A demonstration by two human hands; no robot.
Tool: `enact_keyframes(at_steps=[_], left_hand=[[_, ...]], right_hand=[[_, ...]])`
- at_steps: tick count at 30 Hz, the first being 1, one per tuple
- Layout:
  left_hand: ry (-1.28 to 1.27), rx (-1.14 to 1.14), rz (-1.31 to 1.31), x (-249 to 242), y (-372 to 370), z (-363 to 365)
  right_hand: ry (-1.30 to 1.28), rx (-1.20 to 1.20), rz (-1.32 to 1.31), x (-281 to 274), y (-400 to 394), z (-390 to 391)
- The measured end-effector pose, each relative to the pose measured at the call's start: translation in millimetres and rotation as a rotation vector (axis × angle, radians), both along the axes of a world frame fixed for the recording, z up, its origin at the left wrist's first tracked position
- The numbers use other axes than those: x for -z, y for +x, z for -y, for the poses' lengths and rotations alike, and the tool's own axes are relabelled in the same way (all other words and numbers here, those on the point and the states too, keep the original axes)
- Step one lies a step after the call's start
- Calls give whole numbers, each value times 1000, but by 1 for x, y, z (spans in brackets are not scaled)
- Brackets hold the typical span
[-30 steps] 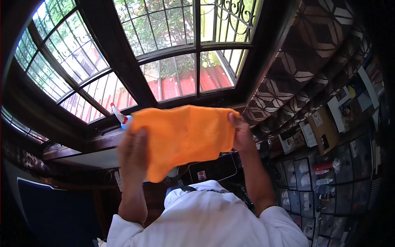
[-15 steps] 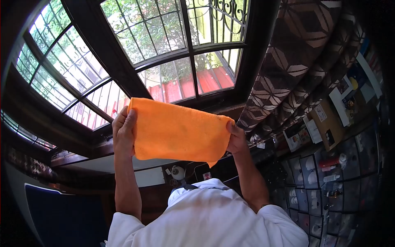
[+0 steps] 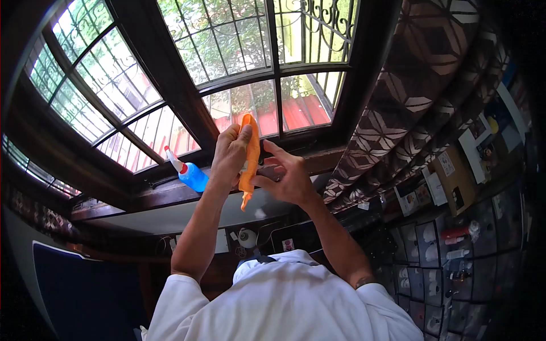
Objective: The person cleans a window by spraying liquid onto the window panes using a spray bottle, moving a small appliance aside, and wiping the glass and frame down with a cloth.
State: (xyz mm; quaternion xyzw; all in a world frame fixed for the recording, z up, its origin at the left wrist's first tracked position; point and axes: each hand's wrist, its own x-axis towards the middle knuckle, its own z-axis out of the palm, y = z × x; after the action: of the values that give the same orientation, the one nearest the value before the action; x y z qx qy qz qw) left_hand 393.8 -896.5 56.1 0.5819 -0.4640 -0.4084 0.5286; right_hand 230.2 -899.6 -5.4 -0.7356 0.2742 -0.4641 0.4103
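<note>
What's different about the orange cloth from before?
The orange cloth was stretched wide; now it's bunched narrow in the left hand, and the right hand, which held its other end, has opened beside it. The blue spray bottle stayed at the windowsill.

The cloth (image 3: 251, 156) is bright orange. The spray bottle (image 3: 194, 176) shows vivid blue, with a red-and-white spray head (image 3: 175, 160). The curtain (image 3: 406, 91) carries a geometric pattern of pale lines and diamonds over dark brown and taupe. The shirt (image 3: 290, 301) is plain white, the window frame (image 3: 165, 74) dark brown, and the corrugated roof (image 3: 236, 120) outside red.
</note>
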Motion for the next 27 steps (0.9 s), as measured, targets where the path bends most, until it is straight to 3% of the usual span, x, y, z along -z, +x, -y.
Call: enact_keyframes(at_steps=[2, 6, 9, 11, 13, 15, 19, 21, 23, 25, 27], left_hand=[[-9, -36, -114, -6, -6, -7], [-76, -76, -124, 10, 7, -1], [-48, -168, 13, 7, -2, -10], [-114, -157, -45, 25, 1, -3], [-113, -177, -33, 25, 4, -4], [-118, -243, -44, 24, 5, -8], [-152, -246, -57, 30, 12, -10], [-142, -265, -6, 30, 6, -15], [-147, -217, 38, 31, -7, -21], [-64, -108, 7, 21, -16, -28], [-122, 29, -379, 2, -22, -38]], right_hand=[[-205, 61, -38, -6, 12, 3], [-186, 21, -10, -12, 17, -2], [-264, 28, -51, -23, 15, -9], [47, -56, -220, -23, 9, -5], [122, -131, -226, -12, -4, 6], [196, -360, -54, -7, -13, 10], [469, -379, -12, -12, -33, 13], [415, -262, -57, -8, -33, 20], [547, -277, 75, -15, -25, 16], [542, -362, 90, -33, -22, 7], [168, -282, -59, -37, -21, 11]])
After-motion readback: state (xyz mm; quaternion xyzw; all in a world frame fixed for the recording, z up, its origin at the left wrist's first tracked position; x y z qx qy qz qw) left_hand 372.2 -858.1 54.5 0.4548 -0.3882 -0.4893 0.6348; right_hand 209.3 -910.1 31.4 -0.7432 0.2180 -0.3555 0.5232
